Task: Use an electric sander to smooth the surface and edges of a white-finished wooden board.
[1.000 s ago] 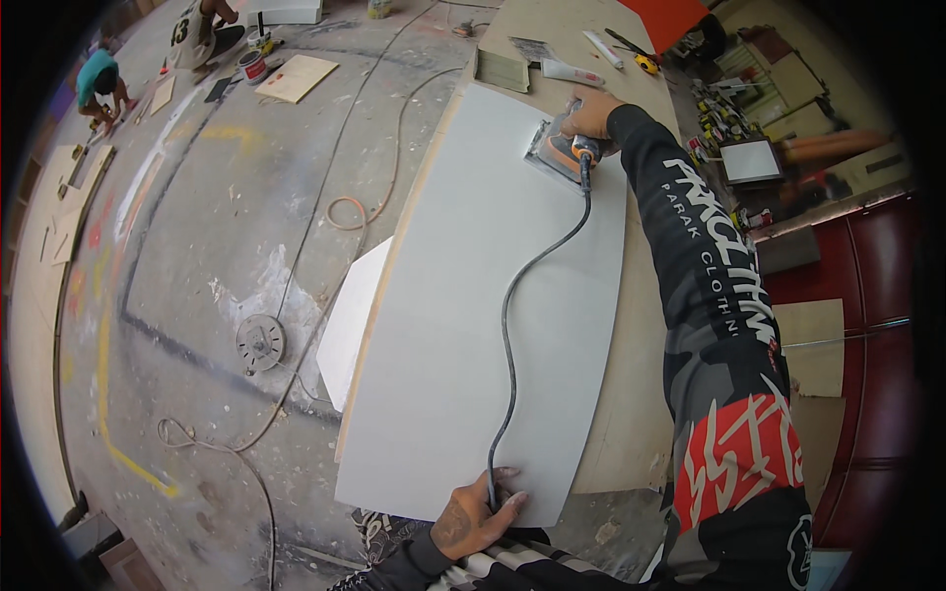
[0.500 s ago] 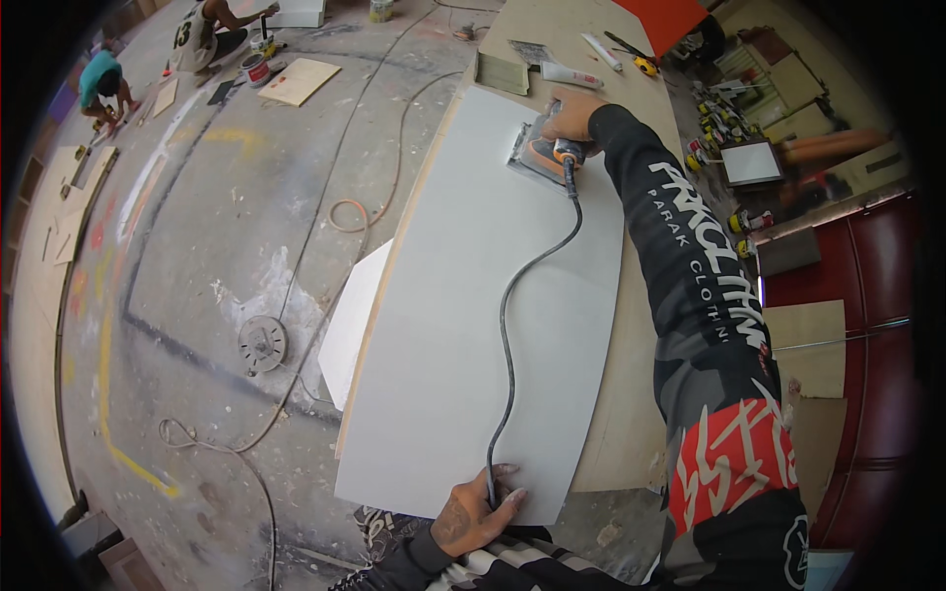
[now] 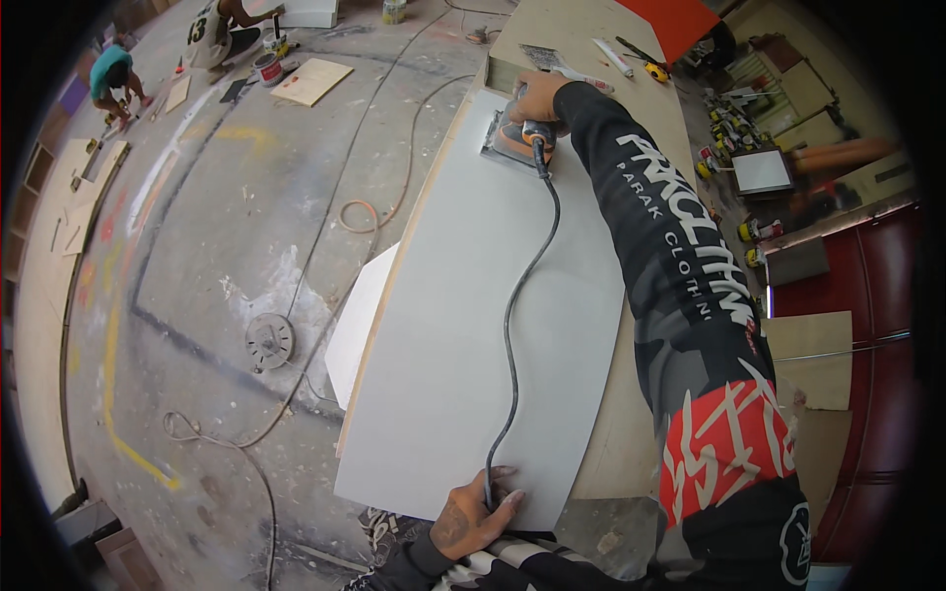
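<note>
A long panel with a pale grey surface (image 3: 463, 325) lies lengthwise before me on a wooden board. At its far end my right hand (image 3: 538, 98) is closed over the top of an orange and black electric sander (image 3: 519, 144), whose pad rests flat on the grey surface near the left corner. From the sander a dark power cord (image 3: 511, 325) curves back along the panel to the near edge. There my left hand (image 3: 475, 515) has the cord between its thumb and fingers, beside the panel's near end.
Beyond the panel lie a white tube (image 3: 613, 57), a yellow tape measure (image 3: 656, 71) and a grey-green block (image 3: 504, 73). Hoses and a round cord reel (image 3: 270, 341) sit on the stained floor at left. Two people crouch at far left; paint cans (image 3: 727, 128) stand at right.
The sander has slid leftward and slightly farther away across the panel, with my right hand on it. The cord's far part has shifted left too. My left hand stays at the near edge.
</note>
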{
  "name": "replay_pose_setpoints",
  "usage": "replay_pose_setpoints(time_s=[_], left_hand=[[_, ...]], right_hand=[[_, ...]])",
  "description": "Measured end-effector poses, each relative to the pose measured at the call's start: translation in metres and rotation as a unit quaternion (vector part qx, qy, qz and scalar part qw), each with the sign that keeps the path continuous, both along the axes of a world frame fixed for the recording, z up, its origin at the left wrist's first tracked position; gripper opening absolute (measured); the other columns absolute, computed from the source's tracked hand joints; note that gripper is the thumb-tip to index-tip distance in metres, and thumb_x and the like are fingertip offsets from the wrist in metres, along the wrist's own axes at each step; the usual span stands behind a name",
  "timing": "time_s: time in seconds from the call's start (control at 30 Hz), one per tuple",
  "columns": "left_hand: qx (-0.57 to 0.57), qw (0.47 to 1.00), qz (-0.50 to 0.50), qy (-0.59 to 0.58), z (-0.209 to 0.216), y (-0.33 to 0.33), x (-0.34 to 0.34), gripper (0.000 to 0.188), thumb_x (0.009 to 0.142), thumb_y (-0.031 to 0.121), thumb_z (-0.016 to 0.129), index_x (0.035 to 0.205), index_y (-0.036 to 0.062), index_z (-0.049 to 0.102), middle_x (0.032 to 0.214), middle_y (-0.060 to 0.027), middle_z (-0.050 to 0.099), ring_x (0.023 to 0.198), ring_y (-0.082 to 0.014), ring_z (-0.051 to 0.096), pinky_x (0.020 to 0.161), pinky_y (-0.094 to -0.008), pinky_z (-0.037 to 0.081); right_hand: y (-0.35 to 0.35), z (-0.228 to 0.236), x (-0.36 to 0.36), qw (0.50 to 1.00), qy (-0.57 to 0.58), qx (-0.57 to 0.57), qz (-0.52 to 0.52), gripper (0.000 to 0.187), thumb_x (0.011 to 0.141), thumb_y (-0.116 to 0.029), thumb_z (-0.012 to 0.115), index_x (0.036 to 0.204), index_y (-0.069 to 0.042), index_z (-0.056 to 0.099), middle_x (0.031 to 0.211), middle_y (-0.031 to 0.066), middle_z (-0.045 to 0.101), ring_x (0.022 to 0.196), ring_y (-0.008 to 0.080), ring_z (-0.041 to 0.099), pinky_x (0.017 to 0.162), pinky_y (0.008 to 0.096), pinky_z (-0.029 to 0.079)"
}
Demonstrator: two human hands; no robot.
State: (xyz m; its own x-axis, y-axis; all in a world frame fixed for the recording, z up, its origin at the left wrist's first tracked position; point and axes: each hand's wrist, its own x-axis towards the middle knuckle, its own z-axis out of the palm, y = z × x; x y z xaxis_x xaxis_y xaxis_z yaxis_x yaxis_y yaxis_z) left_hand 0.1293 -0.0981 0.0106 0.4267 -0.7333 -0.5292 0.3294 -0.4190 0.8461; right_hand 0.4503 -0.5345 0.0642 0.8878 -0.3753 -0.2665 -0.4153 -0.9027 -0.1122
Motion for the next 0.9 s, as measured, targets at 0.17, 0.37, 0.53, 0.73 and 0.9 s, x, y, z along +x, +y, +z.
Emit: replay_pose_setpoints(time_s=[0.17, 0.37, 0.53, 0.73, 0.9], left_hand=[[-0.002, 0.999, 0.033, -0.007, -0.006, 0.009, -0.005, 0.043, 0.094, 0.023, 0.072, 0.128, -0.0006, 0.061, 0.072, -0.0085, 0.068, 0.059, -0.0115, 0.060, 0.061, -0.0270, 0.049], [0.003, 1.000, 0.029, -0.005, -0.013, 0.021, 0.003, 0.041, 0.095, 0.022, 0.072, 0.127, -0.0006, 0.060, 0.073, -0.0081, 0.066, 0.063, -0.0158, 0.065, 0.063, -0.0303, 0.053], [0.009, 0.999, 0.037, -0.021, -0.010, 0.027, 0.020, 0.039, 0.094, 0.020, 0.073, 0.125, 0.0000, 0.060, 0.072, -0.0084, 0.066, 0.060, -0.0150, 0.063, 0.061, -0.0293, 0.052], [0.022, 0.999, 0.016, -0.028, -0.007, 0.028, 0.043, 0.038, 0.094, 0.019, 0.073, 0.123, -0.0024, 0.061, 0.068, -0.0064, 0.066, 0.062, -0.0109, 0.061, 0.061, -0.0278, 0.050], [0.017, 1.000, 0.019, -0.017, -0.002, 0.021, 0.057, 0.038, 0.094, 0.019, 0.072, 0.123, -0.0027, 0.060, 0.068, -0.0084, 0.067, 0.060, -0.0139, 0.063, 0.061, -0.0295, 0.051]], right_hand=[[-0.020, -0.005, -0.004, 0.999, 0.004, -0.050, 0.005, 0.065, 0.068, -0.033, 0.075, 0.127, -0.013, 0.060, 0.118, 0.0209, 0.070, 0.103, 0.0331, 0.071, 0.087, 0.0413, 0.058], [-0.075, -0.022, -0.022, 0.996, 0.030, -0.078, -0.030, 0.076, 0.069, -0.048, 0.076, 0.135, -0.013, 0.061, 0.133, 0.0193, 0.065, 0.121, 0.0348, 0.064, 0.104, 0.0447, 0.049], [-0.073, -0.013, -0.044, 0.997, 0.065, -0.025, -0.032, 0.073, 0.067, -0.047, 0.075, 0.128, -0.010, 0.064, 0.129, 0.0212, 0.066, 0.117, 0.0347, 0.065, 0.100, 0.0410, 0.051], [-0.075, -0.015, -0.073, 0.987, 0.023, 0.019, -0.156, 0.066, 0.071, -0.035, 0.077, 0.130, -0.013, 0.060, 0.123, 0.0216, 0.068, 0.107, 0.0341, 0.070, 0.087, 0.0429, 0.058], [-0.049, -0.014, -0.087, 0.984, 0.025, 0.051, -0.172, 0.061, 0.073, -0.030, 0.079, 0.128, -0.015, 0.058, 0.117, 0.0207, 0.065, 0.087, 0.0304, 0.070, 0.067, 0.0430, 0.061]])
